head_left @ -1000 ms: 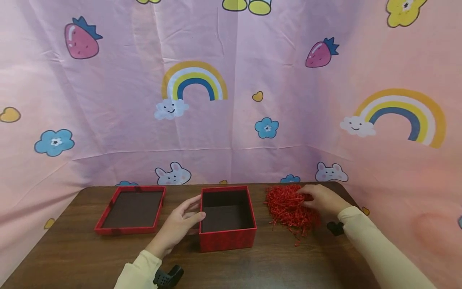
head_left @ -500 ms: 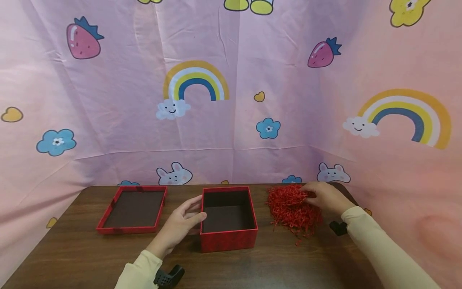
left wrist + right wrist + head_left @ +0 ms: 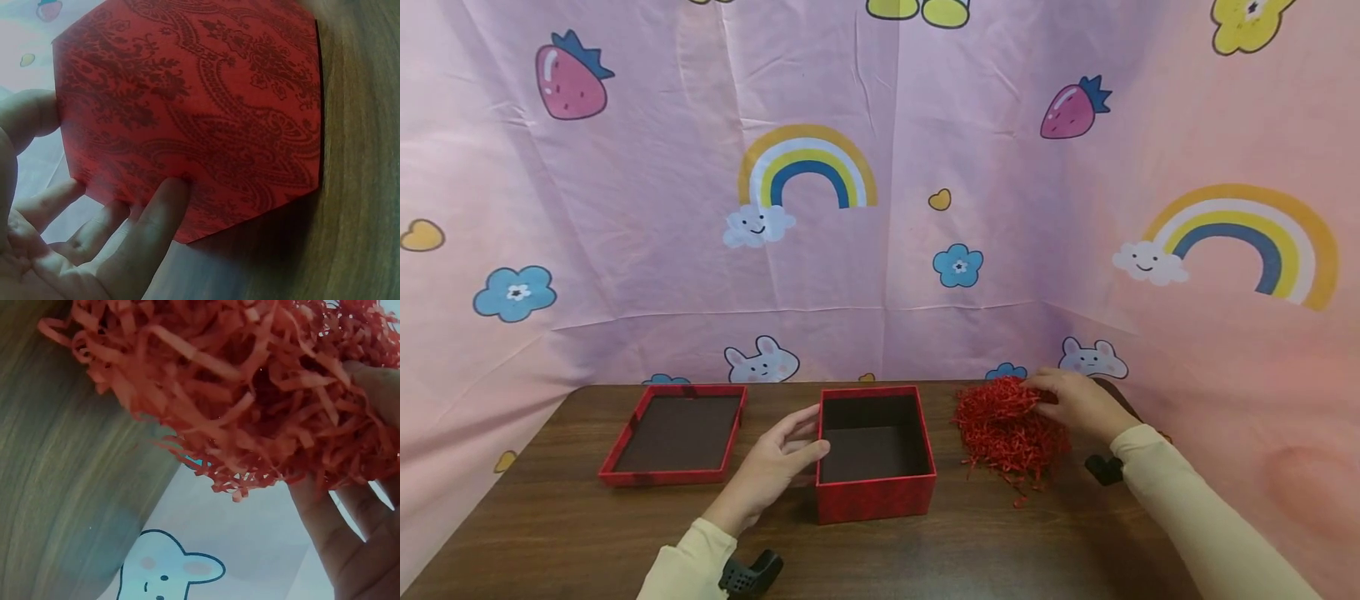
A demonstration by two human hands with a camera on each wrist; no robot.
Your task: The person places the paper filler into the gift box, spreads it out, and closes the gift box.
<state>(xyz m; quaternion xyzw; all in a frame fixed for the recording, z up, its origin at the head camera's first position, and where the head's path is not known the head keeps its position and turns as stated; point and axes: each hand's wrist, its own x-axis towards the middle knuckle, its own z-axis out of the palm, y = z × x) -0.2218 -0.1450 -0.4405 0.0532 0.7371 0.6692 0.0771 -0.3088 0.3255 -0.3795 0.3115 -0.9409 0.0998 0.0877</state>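
My left hand rests against the left side of a red gift box, which stands open-topped with a dark, bare inside. In the left wrist view, fairly straight fingertips touch the box's patterned red wall. To the right of the box lies a heap of red shredded paper. My right hand grips a clump at the heap's top right, and its fingertips are partly buried. The right wrist view shows paper strips between the thumb and the other fingers.
A red-rimmed box lid lies with its dark inside up, left of the box. Everything stands on a dark wooden table. A printed cloth hangs behind and at the sides. A few loose strands lie in front of the paper heap.
My right hand has risen slightly and the top of the shredded paper has lifted with it. The left hand and the box stay where they were.
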